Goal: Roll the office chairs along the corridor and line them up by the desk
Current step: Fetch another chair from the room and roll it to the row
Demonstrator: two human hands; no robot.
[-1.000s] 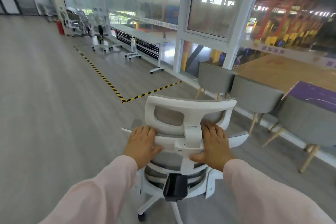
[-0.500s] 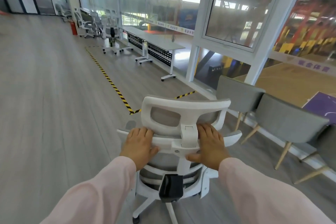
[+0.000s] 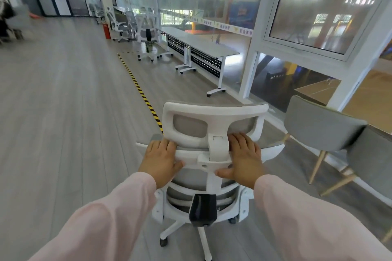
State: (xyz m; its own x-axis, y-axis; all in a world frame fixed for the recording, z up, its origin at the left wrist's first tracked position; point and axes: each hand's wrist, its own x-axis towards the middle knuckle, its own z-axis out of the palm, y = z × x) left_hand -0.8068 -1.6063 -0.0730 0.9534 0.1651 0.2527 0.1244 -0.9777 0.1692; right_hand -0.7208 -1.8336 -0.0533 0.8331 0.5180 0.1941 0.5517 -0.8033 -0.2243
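While both hands grip its back rail (image 3: pixel 189 152), the chair (image 3: pixel 214 116) stands on open floor (image 3: pixel 63 123).
The left hand (image 3: pixel 160 161) and right hand (image 3: pixel 244 160) wrap fingers (image 3: pixel 240 140) over the rail, thumbs under it, either side of the headrest post (image 3: pixel 218 148). Ahead of the fingers runs striped tape (image 3: pixel 137 88); beyond their right lies the counter (image 3: pixel 203 47), more chairs (image 3: pixel 146 27) at its far end. Grey seats (image 3: pixel 318 127) stand near on the right; leftward the floor lies wide.
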